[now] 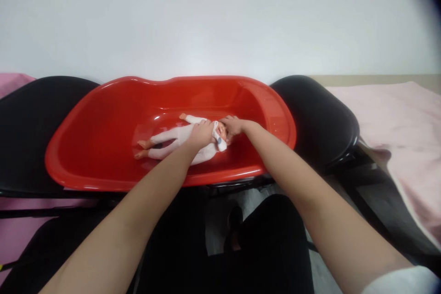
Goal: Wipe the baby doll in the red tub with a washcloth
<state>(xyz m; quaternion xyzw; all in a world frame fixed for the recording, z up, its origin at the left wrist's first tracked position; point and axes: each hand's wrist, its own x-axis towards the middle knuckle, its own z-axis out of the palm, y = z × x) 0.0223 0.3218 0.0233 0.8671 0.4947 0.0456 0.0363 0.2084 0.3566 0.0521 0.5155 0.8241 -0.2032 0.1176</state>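
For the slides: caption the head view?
Left hand and right hand on a white-clad doll lying in a red tub.

**Doll laid flat in red tub**

A small doll dressed in a white sleepsuit is seen lying lengthwise on the floor of a red plastic tub. Its bare feet are pointed to the left and its head to the right. The legs are stretched out, slightly parted. One arm is raised towards the tub's far wall. The chest is covered by the left hand, and the head is largely hidden by the right hand.
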